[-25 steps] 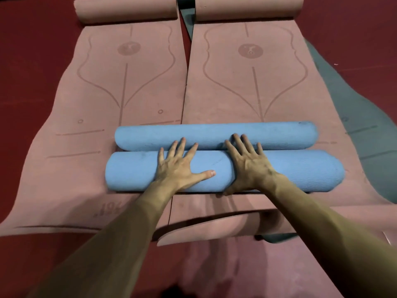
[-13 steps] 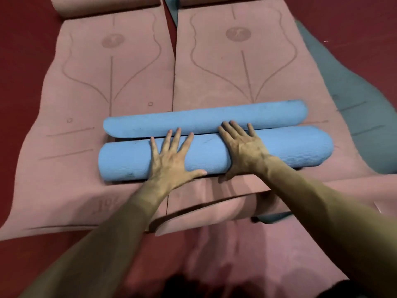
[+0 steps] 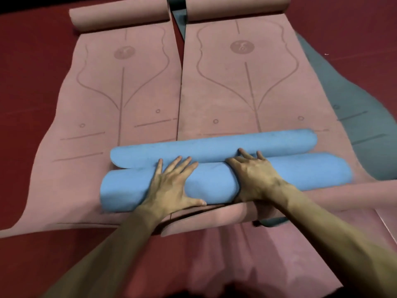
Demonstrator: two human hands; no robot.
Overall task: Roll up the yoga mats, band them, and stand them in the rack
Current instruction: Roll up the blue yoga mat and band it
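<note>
A blue yoga mat roll point(image 3: 300, 171) lies crosswise over two pink mats, thick and nearly wound up. Its free end point(image 3: 214, 147) curls just beyond the roll. My left hand point(image 3: 174, 186) presses flat on the roll's middle, fingers spread. My right hand point(image 3: 255, 177) lies over the top of the roll right beside it, fingertips reaching the gap between roll and free end. No band and no rack are in view.
Two pink mats, left point(image 3: 103, 100) and right point(image 3: 247, 87), lie side by side, their far ends curled. A grey mat point(image 3: 352, 117) sticks out from under the right one. Dark red floor point(image 3: 32, 61) surrounds them. Another pink mat point(image 3: 247, 254) lies near me.
The blue roll has turned away from me and grown thicker, and the free end looks shorter. Both hands stayed on top of the roll; the right fingers now reach over it.
</note>
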